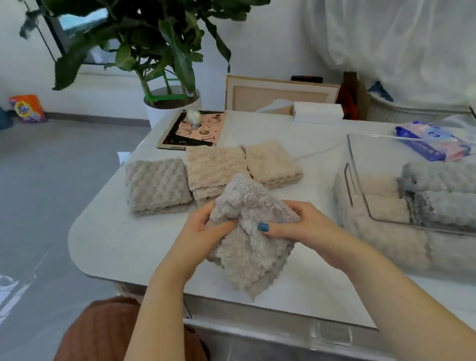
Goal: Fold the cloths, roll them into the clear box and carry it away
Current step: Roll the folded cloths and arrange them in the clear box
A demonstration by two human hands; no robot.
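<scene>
1. Bare bench (111, 247) lies left of the held cloth (248, 240), out to the rounded front corner.
2. Three folded stacks (216, 165) sit side by side just beyond that cloth, blocking the middle.
3. A bare strip runs between the stacks and the clear box (355, 170).
4. The box stands open on top; rolled cloths (450, 178) cover its visible floor.
5. A wipes pack (433, 140) lies just behind it.

Crumpled grey cloth (246, 240) above table.
</scene>
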